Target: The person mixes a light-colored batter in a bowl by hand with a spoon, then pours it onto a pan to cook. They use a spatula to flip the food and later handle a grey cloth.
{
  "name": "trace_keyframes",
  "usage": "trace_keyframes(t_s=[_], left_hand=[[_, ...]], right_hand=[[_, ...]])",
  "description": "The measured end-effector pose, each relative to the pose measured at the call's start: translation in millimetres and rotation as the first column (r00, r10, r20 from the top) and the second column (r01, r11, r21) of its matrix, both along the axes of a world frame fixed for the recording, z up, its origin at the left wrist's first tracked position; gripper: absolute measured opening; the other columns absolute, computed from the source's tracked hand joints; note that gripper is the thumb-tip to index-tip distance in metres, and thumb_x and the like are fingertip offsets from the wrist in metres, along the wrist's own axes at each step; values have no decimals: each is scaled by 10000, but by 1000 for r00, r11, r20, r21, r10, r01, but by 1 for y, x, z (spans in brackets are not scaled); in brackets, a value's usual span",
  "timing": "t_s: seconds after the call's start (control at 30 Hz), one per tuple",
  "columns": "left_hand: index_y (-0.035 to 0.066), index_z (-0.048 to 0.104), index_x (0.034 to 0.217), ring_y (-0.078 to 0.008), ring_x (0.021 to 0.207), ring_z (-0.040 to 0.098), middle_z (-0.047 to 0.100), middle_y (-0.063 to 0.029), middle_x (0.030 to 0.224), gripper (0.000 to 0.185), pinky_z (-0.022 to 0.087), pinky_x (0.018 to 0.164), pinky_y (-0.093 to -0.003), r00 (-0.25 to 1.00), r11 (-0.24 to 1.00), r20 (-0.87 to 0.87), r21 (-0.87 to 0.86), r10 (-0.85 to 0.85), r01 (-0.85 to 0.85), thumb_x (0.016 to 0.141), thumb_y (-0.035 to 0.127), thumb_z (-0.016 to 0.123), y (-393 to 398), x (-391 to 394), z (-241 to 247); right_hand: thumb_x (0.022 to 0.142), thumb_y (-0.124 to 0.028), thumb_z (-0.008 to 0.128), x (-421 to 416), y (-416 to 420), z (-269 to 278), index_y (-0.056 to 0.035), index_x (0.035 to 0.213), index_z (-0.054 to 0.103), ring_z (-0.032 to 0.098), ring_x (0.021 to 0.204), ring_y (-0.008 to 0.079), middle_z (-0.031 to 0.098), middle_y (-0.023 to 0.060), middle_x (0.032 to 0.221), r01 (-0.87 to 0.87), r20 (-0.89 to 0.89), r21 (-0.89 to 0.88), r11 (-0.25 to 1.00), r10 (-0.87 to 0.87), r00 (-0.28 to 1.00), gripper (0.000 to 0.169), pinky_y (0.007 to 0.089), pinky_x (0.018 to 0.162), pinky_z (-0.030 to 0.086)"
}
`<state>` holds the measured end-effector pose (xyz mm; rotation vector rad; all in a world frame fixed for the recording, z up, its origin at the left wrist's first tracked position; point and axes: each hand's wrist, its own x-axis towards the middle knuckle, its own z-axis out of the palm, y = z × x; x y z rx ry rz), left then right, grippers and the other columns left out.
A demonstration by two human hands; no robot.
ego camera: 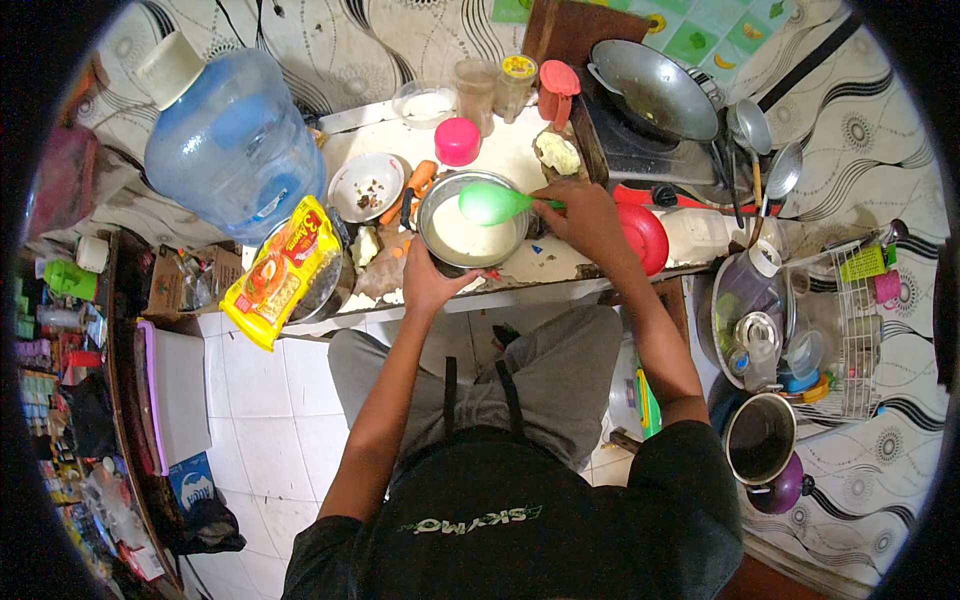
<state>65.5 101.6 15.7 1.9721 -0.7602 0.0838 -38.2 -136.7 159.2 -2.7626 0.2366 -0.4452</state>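
Note:
My left hand [432,283] grips the near left side of a round metal bowl [480,181] at the counter's front edge. Inside the bowl is a pale, creamy liquid [471,240]. In my right hand [583,217] is the handle of a green plastic spoon [491,204], its head held over the bowl. Carrot pieces [421,175] and a black handle [406,207] lie just left of the bowl. Beyond my right hand, a pale crumpled lump [557,153] rests on a brown surface. A red plastic lid or plate [643,238] is beside my right wrist.
A yellow noodle packet [283,271] leans over a metal pot at left, below a large blue water jug [236,146]. A plate with scraps [346,187] and a pink cup [457,142] stand behind. At right are a wok [664,90] on a stove and a dish rack [859,337].

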Motion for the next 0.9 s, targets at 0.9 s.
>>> trace_keyframes(t_s=[0.9], left_hand=[[0, 488, 1220, -362, 1111, 548, 574, -180, 1146, 935, 464, 921, -447, 1000, 1000, -18, 25, 6, -6, 541, 489, 906, 8, 2, 4]], right_hand=[[862, -268, 617, 48, 24, -42, -261, 1071, 738, 652, 817, 218, 651, 25, 805, -522, -401, -429, 737, 363, 841, 242, 409, 774, 427]])
